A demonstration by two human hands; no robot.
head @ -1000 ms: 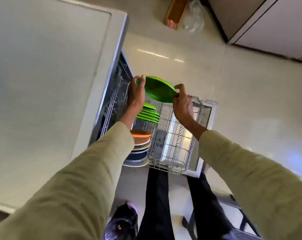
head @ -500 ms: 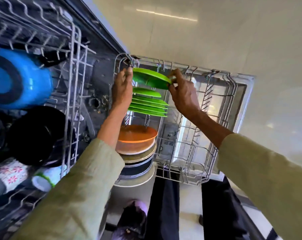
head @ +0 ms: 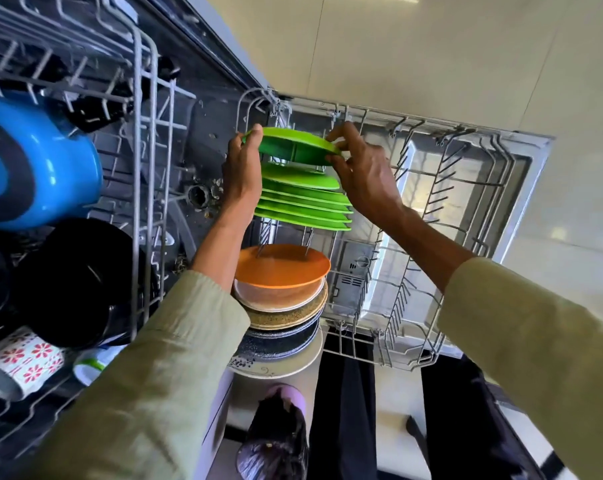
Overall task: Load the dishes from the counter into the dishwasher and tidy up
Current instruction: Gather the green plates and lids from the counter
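The green plate [head: 294, 147] is held by both hands over the far end of the pulled-out lower rack [head: 428, 216], and it sits a bit lower and closer to the row than it did half a second ago. The left hand [head: 241, 171] grips its left rim with the thumb on top, and the right hand [head: 362, 171] pinches its right rim with curled fingers. Just under it, nearer to the person, stand the other green plates [head: 305, 202] in a tight row in the rack, the same as before. Nearer still is an orange plate [head: 282, 268], leaning in front of a row of pale, speckled and dark plates [head: 282, 327]. To the left is the upper rack [head: 144, 140], with a big blue pot [head: 33, 161], a black pot [head: 78, 282] and a flowered mug [head: 23, 365] in it. The right part of the lower rack shows only bare wire prongs. The view has hardly moved since that last picture.
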